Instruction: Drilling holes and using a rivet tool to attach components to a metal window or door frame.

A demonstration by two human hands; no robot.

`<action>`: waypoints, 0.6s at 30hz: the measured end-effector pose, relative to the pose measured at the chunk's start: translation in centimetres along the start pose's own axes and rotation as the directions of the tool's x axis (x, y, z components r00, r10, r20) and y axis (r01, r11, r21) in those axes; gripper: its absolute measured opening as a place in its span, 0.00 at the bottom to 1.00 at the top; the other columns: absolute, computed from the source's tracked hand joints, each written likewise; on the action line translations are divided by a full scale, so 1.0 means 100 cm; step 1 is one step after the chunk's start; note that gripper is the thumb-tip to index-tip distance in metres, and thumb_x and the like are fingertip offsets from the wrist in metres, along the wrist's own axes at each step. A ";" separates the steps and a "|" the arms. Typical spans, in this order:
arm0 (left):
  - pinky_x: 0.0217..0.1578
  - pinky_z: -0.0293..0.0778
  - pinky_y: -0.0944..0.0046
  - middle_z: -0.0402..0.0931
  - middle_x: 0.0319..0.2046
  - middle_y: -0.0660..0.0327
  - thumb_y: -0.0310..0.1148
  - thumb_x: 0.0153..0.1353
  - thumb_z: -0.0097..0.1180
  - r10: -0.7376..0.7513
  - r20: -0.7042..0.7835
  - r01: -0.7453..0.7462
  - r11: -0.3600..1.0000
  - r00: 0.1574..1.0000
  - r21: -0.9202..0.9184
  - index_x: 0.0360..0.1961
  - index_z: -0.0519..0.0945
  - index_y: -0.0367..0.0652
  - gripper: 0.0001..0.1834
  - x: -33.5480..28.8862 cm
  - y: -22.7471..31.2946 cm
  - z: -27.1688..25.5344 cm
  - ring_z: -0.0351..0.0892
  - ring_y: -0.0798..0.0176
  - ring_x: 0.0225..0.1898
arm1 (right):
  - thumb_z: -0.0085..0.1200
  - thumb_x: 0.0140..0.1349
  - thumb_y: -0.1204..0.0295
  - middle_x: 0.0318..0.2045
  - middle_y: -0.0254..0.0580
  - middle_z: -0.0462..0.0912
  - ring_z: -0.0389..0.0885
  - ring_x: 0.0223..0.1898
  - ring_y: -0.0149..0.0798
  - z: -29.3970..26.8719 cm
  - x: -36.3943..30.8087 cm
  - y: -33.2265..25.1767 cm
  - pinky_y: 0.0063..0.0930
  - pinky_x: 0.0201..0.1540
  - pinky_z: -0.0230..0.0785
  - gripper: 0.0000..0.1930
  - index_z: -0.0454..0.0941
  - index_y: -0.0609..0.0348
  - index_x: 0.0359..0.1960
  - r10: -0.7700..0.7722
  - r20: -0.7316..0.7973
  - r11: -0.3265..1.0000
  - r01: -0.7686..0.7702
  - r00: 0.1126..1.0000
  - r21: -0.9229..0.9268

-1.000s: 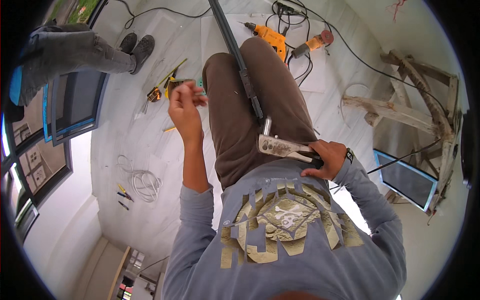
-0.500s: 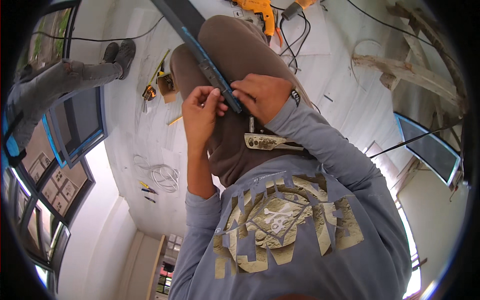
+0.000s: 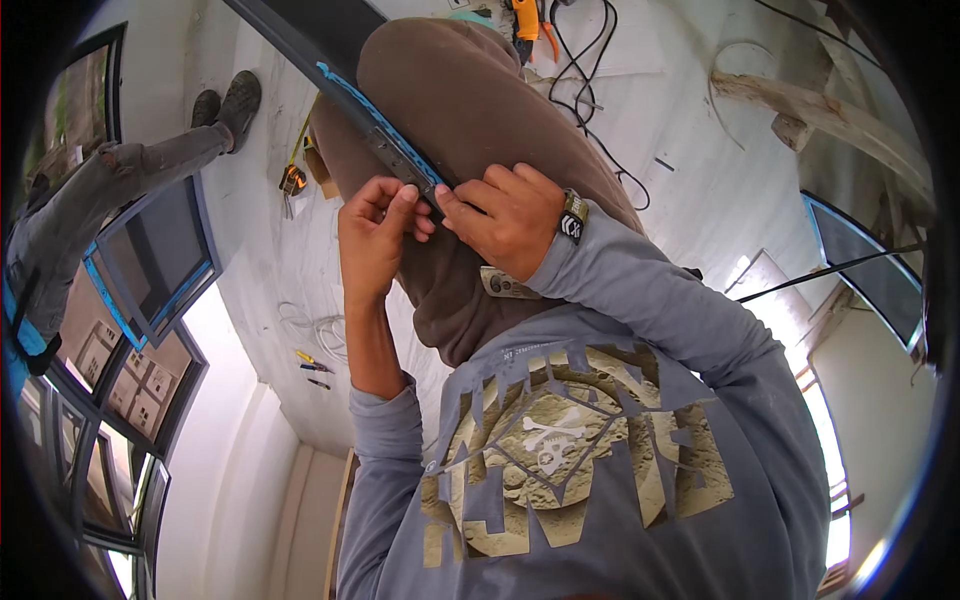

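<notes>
A dark metal frame bar (image 3: 300, 55) with ragged blue film (image 3: 372, 110) along its edge slants over my thighs, its near end between my hands. A narrow metal fitting with holes (image 3: 398, 155) lies along it close to that end. My left hand (image 3: 375, 230) is closed in a pinch against the bar's left side; whatever lies between its fingertips is too small to make out. From the right, my right hand (image 3: 510, 215) grips the bar near its end, thumb and forefinger at the end of the film. A worn pale tool (image 3: 503, 284) on my lap is partly hidden beneath the right wrist.
An orange power tool (image 3: 525, 22) and black cable (image 3: 580, 75) lie on the floor ahead. A tape measure (image 3: 293, 180) and small hand tools (image 3: 312, 366) are at left. Another person's leg (image 3: 165, 165) stands far left, near framed panels (image 3: 160, 260). Wooden timbers (image 3: 830, 115) stand right.
My hands and the bar have shifted left in the picture. The right hand now covers more of the pale tool on my lap. Both hands stay at the bar's end.
</notes>
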State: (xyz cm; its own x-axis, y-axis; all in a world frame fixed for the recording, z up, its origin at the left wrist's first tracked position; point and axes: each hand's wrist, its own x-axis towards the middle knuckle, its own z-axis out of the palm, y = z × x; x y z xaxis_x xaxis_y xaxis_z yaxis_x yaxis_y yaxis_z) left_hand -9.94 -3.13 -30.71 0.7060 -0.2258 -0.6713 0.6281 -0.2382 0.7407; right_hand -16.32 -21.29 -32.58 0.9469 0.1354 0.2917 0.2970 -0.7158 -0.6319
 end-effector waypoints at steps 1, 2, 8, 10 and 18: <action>0.27 0.76 0.71 0.79 0.26 0.59 0.29 0.67 0.56 0.004 0.001 -0.004 1.000 1.000 -0.002 0.34 0.77 0.35 0.08 0.000 0.000 0.000 0.78 0.70 0.24 | 0.59 0.54 0.68 0.24 0.28 0.75 0.73 0.27 0.32 -0.001 0.001 -0.001 0.28 0.27 0.61 0.13 0.83 0.56 0.41 0.046 -0.001 0.999 -0.046 0.999 0.021; 0.27 0.76 0.71 0.79 0.26 0.59 0.29 0.67 0.56 0.009 -0.002 -0.009 1.000 1.000 -0.003 0.34 0.77 0.35 0.08 0.000 0.000 0.000 0.78 0.70 0.24 | 0.59 0.54 0.67 0.24 0.28 0.75 0.73 0.27 0.32 -0.001 0.002 -0.002 0.28 0.27 0.61 0.14 0.83 0.56 0.42 0.090 0.001 0.995 -0.090 0.996 0.048; 0.26 0.75 0.71 0.79 0.26 0.60 0.30 0.67 0.56 0.040 0.029 -0.040 0.999 0.999 -0.028 0.34 0.77 0.35 0.08 0.000 -0.002 0.001 0.78 0.71 0.24 | 0.62 0.52 0.65 0.24 0.27 0.76 0.74 0.26 0.32 0.004 0.008 -0.006 0.27 0.27 0.62 0.18 0.83 0.54 0.45 0.106 -0.003 0.994 -0.106 0.994 0.004; 0.26 0.75 0.71 0.79 0.26 0.60 0.30 0.67 0.56 0.046 0.022 -0.046 0.999 0.999 -0.017 0.33 0.77 0.35 0.08 0.000 -0.002 0.001 0.78 0.71 0.24 | 0.63 0.52 0.65 0.25 0.27 0.76 0.74 0.26 0.32 0.005 0.008 -0.005 0.27 0.27 0.63 0.18 0.84 0.54 0.45 0.069 -0.008 0.997 -0.070 0.998 -0.021; 0.25 0.74 0.72 0.78 0.24 0.61 0.32 0.68 0.54 0.065 0.030 -0.066 0.997 0.997 0.049 0.30 0.76 0.35 0.12 -0.001 -0.004 0.003 0.77 0.72 0.23 | 0.65 0.51 0.70 0.29 0.30 0.81 0.76 0.27 0.34 0.000 0.002 0.002 0.29 0.29 0.67 0.15 0.84 0.56 0.42 0.044 0.027 0.998 -0.046 0.999 0.053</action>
State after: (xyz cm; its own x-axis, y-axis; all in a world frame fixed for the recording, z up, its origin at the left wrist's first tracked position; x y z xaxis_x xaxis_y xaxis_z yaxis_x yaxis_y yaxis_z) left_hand -10.35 -3.33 -30.95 0.7353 -0.2687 -0.6222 0.5630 -0.2688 0.7815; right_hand -16.04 -21.42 -32.61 0.9621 0.1219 0.2439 0.2595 -0.6841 -0.6816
